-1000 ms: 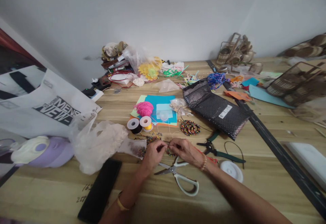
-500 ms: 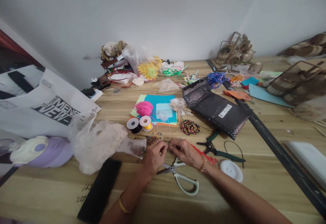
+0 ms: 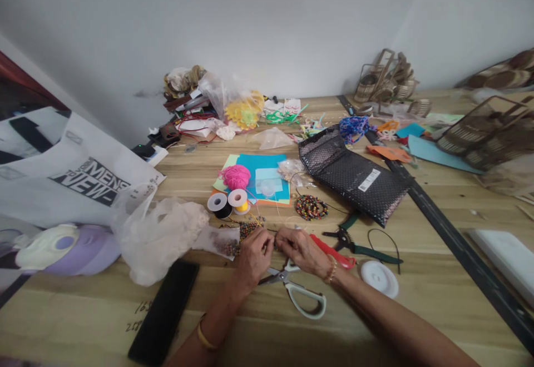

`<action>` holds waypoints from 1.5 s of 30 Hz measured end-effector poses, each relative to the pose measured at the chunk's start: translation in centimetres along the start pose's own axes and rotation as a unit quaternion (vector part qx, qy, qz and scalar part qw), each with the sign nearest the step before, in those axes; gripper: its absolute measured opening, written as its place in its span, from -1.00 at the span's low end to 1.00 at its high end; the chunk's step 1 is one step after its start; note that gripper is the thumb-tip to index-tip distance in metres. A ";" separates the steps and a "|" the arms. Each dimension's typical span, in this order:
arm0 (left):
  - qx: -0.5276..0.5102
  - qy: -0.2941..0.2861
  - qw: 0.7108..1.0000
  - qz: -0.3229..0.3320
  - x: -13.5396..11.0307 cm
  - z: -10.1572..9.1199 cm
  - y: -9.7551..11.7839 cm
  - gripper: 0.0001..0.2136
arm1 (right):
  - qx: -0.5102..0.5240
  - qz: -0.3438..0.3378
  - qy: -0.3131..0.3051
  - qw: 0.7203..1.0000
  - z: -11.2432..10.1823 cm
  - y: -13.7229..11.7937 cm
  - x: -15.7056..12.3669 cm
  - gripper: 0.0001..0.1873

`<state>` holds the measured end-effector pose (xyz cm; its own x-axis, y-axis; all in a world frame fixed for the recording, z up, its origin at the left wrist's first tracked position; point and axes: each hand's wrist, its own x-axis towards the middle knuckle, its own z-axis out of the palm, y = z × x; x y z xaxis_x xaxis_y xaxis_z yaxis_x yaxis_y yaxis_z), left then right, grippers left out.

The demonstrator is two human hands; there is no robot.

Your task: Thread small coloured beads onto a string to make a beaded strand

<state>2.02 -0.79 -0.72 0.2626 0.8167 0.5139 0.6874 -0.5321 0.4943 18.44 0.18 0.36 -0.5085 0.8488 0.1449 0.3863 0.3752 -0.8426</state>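
My left hand (image 3: 255,253) and my right hand (image 3: 297,247) are close together at the middle of the table, fingertips pinched. A thin dark cord (image 3: 273,231) runs between them; its ends are hidden by the fingers. Just beyond my left hand lies a spread of small multicoloured beads (image 3: 248,228), and a clear bag of beads (image 3: 221,242) is at its left. Scissors with pale handles (image 3: 306,301) lie spread below both hands. By my right wrist is a red-handled tool (image 3: 334,253), partly hidden. A coil of strung beads (image 3: 311,207) rests beyond my right hand.
Black thread (image 3: 219,206) and yellow thread (image 3: 239,202) spools stand beside pink yarn (image 3: 236,177). Green-handled pliers (image 3: 367,253) and a white spool (image 3: 379,279) lie right. A black padded envelope (image 3: 354,180) is behind. A phone (image 3: 164,311) and plastic bag (image 3: 161,233) are left.
My right hand has turned slightly, its fingers curling closer in. More of the red-handled tool shows beside the wrist. My left hand has barely moved.
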 end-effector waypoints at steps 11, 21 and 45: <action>-0.194 -0.002 0.956 -0.219 1.0 -1.1 -1.3 -0.84 | 0.043 0.031 0.009 0.999 -0.7 0.5 0.2 -0.74; -0.534 0.034 0.765 -0.358 2.2 -2.0 -1.1 -0.74 | -0.075 0.055 0.101 0.991 -5.8 0.4 0.5 -0.61; -0.103 -0.059 0.992 -0.028 2.7 -2.0 1.3 -0.82 | -0.020 0.045 0.022 0.999 -3.4 -1.8 0.2 -0.73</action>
<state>2.27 0.30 2.70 0.3136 0.8602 0.4020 0.5526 -0.5097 0.6595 20.26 1.00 3.65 -0.4369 0.8948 0.0923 0.4600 0.3104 -0.8319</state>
